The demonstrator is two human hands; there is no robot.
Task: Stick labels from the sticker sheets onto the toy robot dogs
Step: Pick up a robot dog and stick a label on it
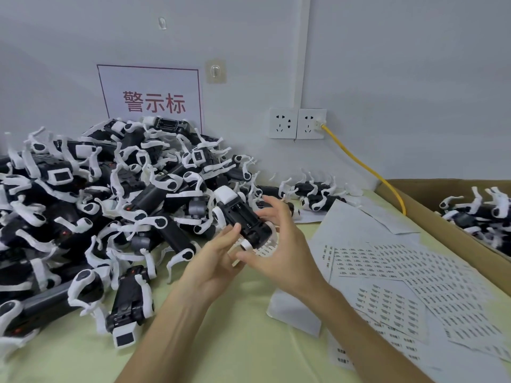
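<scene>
The toy robot dog (243, 217) is held up over the tabletop (221, 341), belly side up, its black underside showing a recessed compartment, a white block of a head pointing away toward the wall and white legs splaying off its sides. Both hands are clamped on it: the left hand (213, 261) props it from below with the thumb pressed against its near left edge, and the right hand (279, 244) wraps the right side, fingers spread over the top and the thumb under the near end. A small strip of labels peeks out just beneath the toy, between the two palms. To the right, sticker sheets (409, 277) lie fanned and overlapping on the pale green tabletop, rows of tiny dark-printed labels across them, some sheets blank-side up. To the left rises a big heap of toy dogs (105, 194), black bodies tangled with white legs, some spilling toward the near edge. A few more lie by the wall behind the hands. At the far right a cardboard box (453, 233) holds more dogs. On the wall hang a red-lettered sign (152, 98) and a double socket (297, 123) with a yellow cable (367, 167) plugged in.
</scene>
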